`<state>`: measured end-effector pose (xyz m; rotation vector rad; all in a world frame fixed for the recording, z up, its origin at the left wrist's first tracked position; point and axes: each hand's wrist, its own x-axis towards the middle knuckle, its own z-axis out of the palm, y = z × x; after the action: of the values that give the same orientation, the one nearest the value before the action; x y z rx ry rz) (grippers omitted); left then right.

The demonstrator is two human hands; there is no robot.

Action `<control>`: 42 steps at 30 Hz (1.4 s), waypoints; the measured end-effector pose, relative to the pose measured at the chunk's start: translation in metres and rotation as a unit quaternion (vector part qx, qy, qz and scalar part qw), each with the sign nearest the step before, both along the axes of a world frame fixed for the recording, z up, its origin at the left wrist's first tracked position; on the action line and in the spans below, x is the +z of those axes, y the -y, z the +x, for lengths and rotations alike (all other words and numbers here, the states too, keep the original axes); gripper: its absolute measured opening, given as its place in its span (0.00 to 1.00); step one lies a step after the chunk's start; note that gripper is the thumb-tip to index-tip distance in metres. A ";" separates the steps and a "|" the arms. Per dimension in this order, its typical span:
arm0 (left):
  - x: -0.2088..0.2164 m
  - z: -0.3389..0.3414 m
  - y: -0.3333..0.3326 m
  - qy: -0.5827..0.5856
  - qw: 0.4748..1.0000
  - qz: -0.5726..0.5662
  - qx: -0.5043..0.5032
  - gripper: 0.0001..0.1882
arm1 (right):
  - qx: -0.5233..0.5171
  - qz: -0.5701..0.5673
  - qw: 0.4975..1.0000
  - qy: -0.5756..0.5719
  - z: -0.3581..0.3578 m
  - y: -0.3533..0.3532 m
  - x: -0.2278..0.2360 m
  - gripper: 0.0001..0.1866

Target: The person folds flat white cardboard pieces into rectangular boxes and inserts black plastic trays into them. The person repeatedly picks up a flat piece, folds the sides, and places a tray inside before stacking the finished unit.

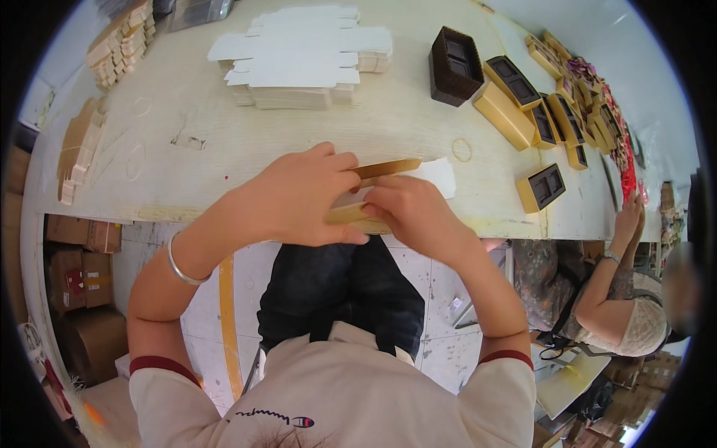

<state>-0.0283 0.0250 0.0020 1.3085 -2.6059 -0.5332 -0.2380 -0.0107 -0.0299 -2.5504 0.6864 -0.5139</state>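
- While the left hand [310, 194] bridged the gold-and-white carton [392, 167], its bent fingers reached the far panel and its thumb lay along the near side, so the grip ran across the carton's width.
- The right hand [418, 209] had its fingertips bunched at the near gold panel, seemingly pinching its edge; the exact contact of thumb and finger was hidden.
- The carton was between both hands at the near edge of the pale table [411, 112], with a white flap [439, 178] jutting out to the right.
- It looked like thin folded card: very light, stiff along the creases, springy at the flaps, easily dented, and perhaps slippery on the gold face. The long side panels seemed the best hold, with light pressure near the folds.
- Right of the hands stood a single gold box [542, 188] with a dark insert, and a little farther off lay a rubber band [461, 150].
- Beyond these, more gold boxes [504, 116] were clustered beside a stack of dark trays [455, 67].
- Toward the far side, white card blanks [299, 56] were piled flat.
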 end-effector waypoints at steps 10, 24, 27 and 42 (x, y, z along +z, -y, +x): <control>-0.018 -0.025 -0.019 0.010 0.986 -0.070 0.148 0.18 | -0.021 -0.242 0.970 -0.005 -0.028 0.012 0.016 0.11; -0.043 0.012 -0.012 -0.222 0.964 -0.078 -0.125 0.16 | 0.062 0.145 0.983 0.094 -0.021 -0.004 -0.002 0.12; -0.049 -0.004 -0.016 -0.254 0.963 -0.079 -0.031 0.12 | 0.040 0.060 0.991 0.115 -0.022 -0.011 -0.016 0.10; -0.030 -0.031 -0.025 -0.264 0.958 0.056 0.101 0.06 | 0.045 -0.116 0.990 0.065 -0.039 -0.043 -0.017 0.34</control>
<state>-0.0592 0.0500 -0.0284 1.2349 -2.0098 -0.8656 -0.2772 0.0325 -0.0473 -2.7175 0.4867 -0.7604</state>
